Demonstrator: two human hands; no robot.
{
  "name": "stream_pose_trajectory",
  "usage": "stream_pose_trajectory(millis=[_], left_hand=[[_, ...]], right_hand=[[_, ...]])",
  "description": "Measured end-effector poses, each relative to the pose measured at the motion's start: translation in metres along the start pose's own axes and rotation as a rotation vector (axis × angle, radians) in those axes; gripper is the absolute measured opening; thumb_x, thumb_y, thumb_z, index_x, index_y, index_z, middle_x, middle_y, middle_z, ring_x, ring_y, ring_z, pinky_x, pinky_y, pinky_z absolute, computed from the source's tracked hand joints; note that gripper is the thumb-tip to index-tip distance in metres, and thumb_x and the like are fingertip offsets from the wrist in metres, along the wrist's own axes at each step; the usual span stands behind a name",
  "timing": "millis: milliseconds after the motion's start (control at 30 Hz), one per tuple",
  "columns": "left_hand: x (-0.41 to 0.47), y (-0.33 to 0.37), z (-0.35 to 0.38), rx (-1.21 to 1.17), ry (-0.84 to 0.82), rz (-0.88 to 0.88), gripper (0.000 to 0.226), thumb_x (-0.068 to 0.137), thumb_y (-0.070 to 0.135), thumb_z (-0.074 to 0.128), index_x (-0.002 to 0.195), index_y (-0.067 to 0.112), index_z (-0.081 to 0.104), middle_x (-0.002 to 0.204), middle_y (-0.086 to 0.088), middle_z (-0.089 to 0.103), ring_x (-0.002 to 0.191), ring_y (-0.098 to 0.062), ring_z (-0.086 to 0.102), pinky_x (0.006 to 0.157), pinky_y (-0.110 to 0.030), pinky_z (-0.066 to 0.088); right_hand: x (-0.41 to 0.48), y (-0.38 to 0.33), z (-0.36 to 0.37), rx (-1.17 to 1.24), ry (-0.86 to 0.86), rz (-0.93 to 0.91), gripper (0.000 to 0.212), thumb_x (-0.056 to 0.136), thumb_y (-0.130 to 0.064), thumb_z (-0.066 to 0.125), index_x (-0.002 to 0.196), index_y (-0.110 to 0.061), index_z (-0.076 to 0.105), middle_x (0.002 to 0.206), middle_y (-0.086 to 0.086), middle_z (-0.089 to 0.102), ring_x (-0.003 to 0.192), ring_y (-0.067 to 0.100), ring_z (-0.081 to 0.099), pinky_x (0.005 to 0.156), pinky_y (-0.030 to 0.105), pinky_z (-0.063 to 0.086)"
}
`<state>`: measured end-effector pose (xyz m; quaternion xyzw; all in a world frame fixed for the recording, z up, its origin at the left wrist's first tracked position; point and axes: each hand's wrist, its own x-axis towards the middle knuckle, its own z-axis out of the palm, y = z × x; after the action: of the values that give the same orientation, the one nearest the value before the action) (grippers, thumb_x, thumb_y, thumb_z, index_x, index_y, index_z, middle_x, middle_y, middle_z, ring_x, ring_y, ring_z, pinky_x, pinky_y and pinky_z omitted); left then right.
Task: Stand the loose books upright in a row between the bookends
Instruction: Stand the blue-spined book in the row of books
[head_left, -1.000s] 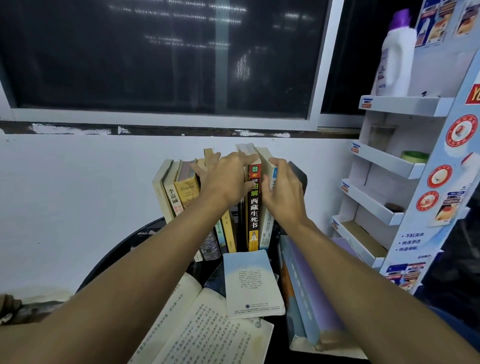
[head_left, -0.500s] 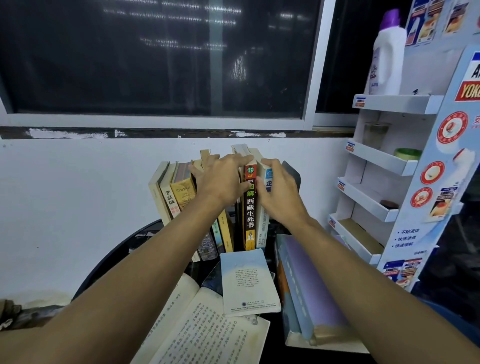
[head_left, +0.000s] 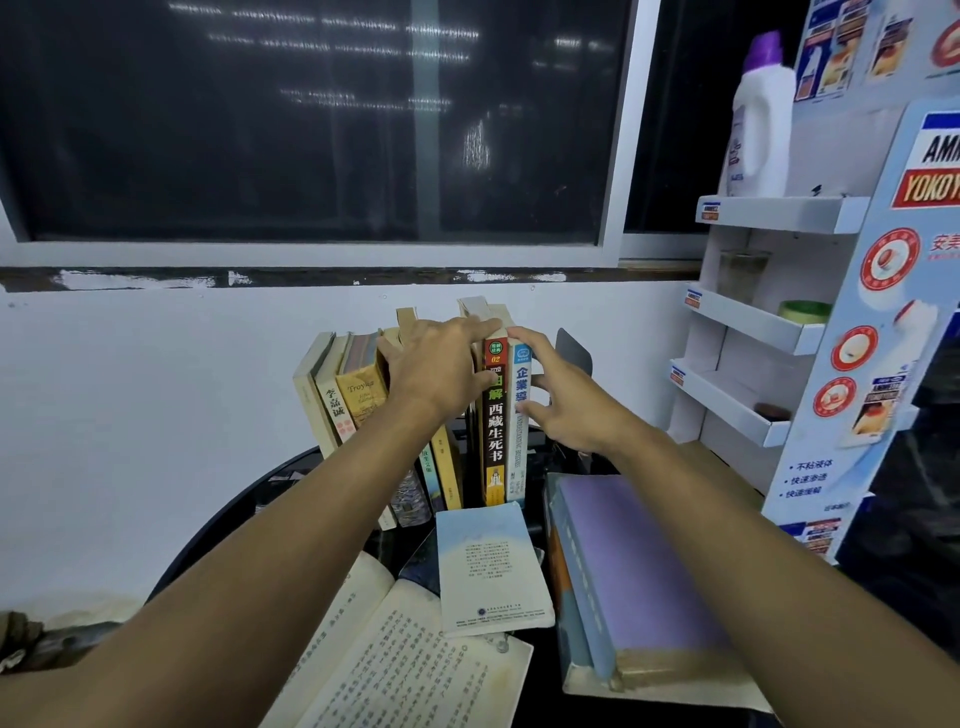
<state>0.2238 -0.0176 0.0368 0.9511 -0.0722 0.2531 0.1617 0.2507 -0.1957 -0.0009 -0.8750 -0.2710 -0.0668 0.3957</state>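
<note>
At frame centre the row of upright paperback books is steadied, left hand pressing its tops with straight fingers, right hand open near the dark metal bookend; next, probably, the pale-blue paperback below needs gripping.

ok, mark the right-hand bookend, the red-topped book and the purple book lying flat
bookend (head_left: 574, 350), head view, upper part of its dark upright plate.
red-topped book (head_left: 494, 441), head view, middle of its spine.
purple book (head_left: 639, 561), head view, centre of its top cover.
</note>
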Motion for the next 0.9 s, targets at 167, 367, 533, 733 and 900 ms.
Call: stream_pose_trajectory(millis=[167,367,533,733,900], left_hand=[[0.002,-0.001,0.003,-0.014,0.014,0.018,0.061,0.090,0.040,0.074,0.146,0.043,0.049,0.151,0.010,0.052,0.146,-0.027,0.032,0.114,-0.071,0.021],[-0.001,0.006,0.004,0.011,-0.003,0.009,0.060,0.093,0.038,0.071,0.146,0.046,0.046,0.154,0.009,0.049,0.155,-0.024,0.019,0.115,-0.077,0.002],[-0.004,0.005,0.005,0.008,-0.010,0.017,0.064,0.092,0.037,0.073,0.149,0.043,0.043,0.153,0.010,0.049,0.153,-0.025,0.022,0.113,-0.079,-0.003],[-0.011,-0.002,-0.001,0.070,-0.012,0.008,0.073,0.092,0.038,0.072,0.155,0.037,0.035,0.159,0.006,0.041,0.153,-0.024,0.024,0.114,-0.076,-0.002],[-0.012,-0.006,-0.006,0.075,-0.014,0.010,0.071,0.092,0.038,0.071,0.154,0.035,0.037,0.159,0.003,0.042,0.152,-0.024,0.024,0.116,-0.076,-0.001]], right_hand=[[0.000,0.001,0.003,-0.005,0.035,-0.003,0.085,0.096,-0.002,0.062,0.150,-0.048,0.015,0.139,-0.007,0.053,0.131,0.007,0.048,0.101,0.033,0.048],[-0.006,0.000,0.004,-0.038,0.043,-0.017,0.090,0.097,-0.003,0.061,0.153,-0.048,0.006,0.135,-0.009,0.052,0.125,0.004,0.049,0.095,0.035,0.054],[-0.012,-0.004,0.006,-0.049,0.030,-0.018,0.097,0.098,-0.009,0.061,0.154,-0.048,-0.007,0.140,-0.005,0.048,0.123,0.007,0.051,0.094,0.041,0.056],[-0.021,-0.006,0.005,-0.066,0.011,-0.037,0.095,0.098,-0.020,0.063,0.156,-0.039,-0.009,0.155,-0.009,0.032,0.135,0.006,0.037,0.106,0.035,0.038],[-0.034,-0.008,-0.007,-0.148,0.030,-0.052,0.083,0.098,-0.030,0.063,0.157,-0.035,0.004,0.160,-0.003,0.026,0.140,0.010,0.035,0.108,0.032,0.037]])
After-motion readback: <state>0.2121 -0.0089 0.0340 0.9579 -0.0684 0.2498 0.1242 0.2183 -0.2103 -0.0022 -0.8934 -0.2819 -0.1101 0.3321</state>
